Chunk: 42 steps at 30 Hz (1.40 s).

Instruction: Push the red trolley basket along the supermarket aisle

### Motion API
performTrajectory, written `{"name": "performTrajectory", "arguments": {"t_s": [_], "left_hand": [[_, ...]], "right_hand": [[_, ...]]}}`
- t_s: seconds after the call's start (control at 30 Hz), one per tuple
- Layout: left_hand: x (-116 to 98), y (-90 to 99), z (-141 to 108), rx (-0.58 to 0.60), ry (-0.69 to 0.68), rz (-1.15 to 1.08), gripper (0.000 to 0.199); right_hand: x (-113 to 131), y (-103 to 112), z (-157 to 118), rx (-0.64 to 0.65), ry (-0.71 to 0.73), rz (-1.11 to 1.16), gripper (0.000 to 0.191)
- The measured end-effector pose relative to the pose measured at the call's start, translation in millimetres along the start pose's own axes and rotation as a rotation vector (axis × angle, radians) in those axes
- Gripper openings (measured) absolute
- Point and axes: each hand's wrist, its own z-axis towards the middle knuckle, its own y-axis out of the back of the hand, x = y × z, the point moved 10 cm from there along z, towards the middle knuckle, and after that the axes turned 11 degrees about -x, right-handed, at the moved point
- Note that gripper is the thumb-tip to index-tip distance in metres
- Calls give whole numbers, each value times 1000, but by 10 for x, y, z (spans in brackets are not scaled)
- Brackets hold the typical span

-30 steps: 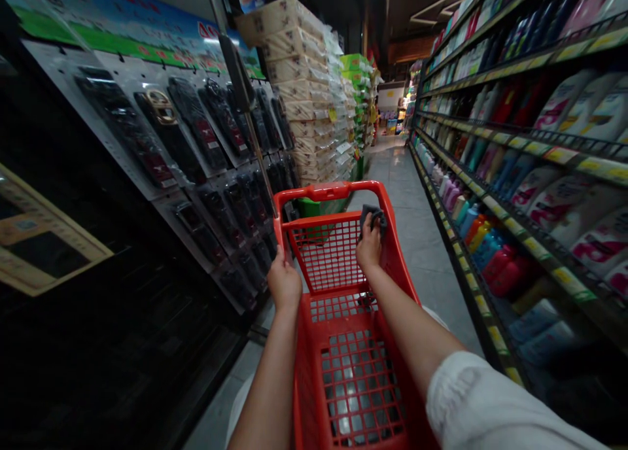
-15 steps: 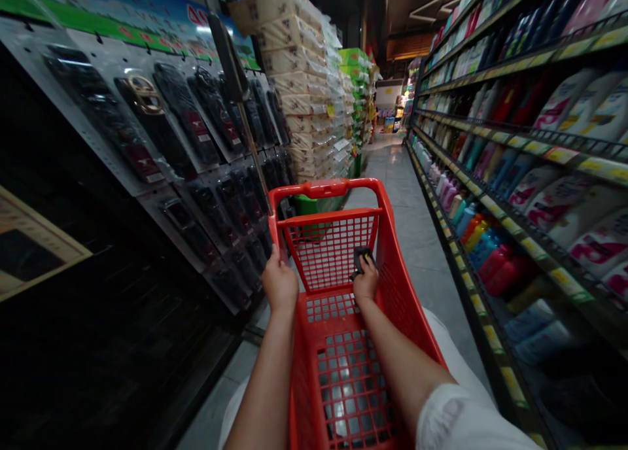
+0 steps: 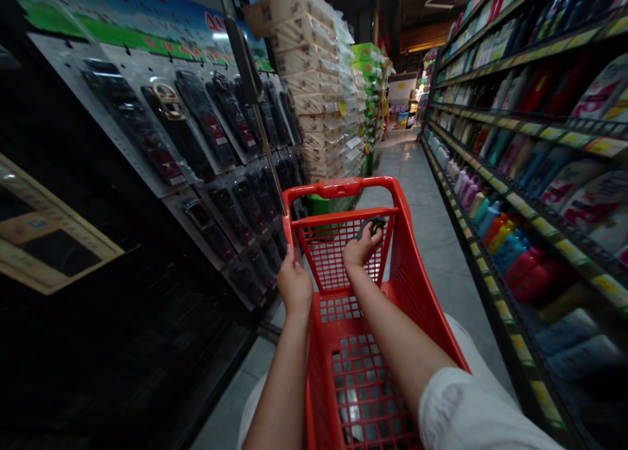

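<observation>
A red plastic shopping cart with grid walls and a grid floor stands right in front of me. My left hand is closed round the cart's left rim, thumb on top. Over the basket, near the upright grid panel, my right hand is closed on a small dark object with a yellowish mark. It looks like a bunched dark cloth or strap, but its kind is not clear. A thin metal pole with a dark, flat holder rises from the cart's left front corner.
At left, packaged belts hang on a display board. Beyond it rise stacked tan packs and green boxes. Shelves of bottles line the right side. A grey tiled aisle runs ahead; a framed panel is at lower left.
My right hand has risen and shifted left across the basket, turning with the dark object. My left hand stays on the rim. The whole view has swung slightly, so everything appears farther right.
</observation>
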Motion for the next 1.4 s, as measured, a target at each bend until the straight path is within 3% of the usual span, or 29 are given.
{"name": "performTrajectory", "arguments": {"t_s": [0.13,0.27,0.4,0.53,0.67,0.83,0.93,1.03,1.13,1.27,1.33,1.4], "left_hand": [[23,-5,5,-7,-2,-5,56],[27,-11,-10,5,20,-10,54],[27,-3,-27,9,11,-20,53],[46,-8,-17,5,-12,-36,54],[56,-15,-5,1,-11,-57,54],[16,-7,-20,-3,-29,-56,54],[11,5,-27,-11,-25,-43,53],[17,13,-27,-12,-15,-39,53],[39,13,-22,-7,0,-39,53],[48,6,-10,-5,-4,-48,52],[49,3,-4,-4,-3,-58,53],[52,5,0,-6,7,-63,54]], "right_hand": [[290,-163,-541,165,126,46,64],[653,-414,-1063,500,409,44,41],[784,-562,-1297,731,679,-87,30],[639,-612,-1317,865,902,-239,32],[329,-561,-1436,1015,1071,-293,31],[-221,-345,-1703,1194,1073,-350,28],[-454,-218,-1802,1232,993,-405,27],[-397,-166,-1827,1229,969,-410,26],[5,-206,-1686,1124,971,-329,31],[688,-293,-1264,829,996,-175,35],[836,-355,-1147,816,1093,-139,33],[791,-395,-1064,888,1210,-128,29]]}}
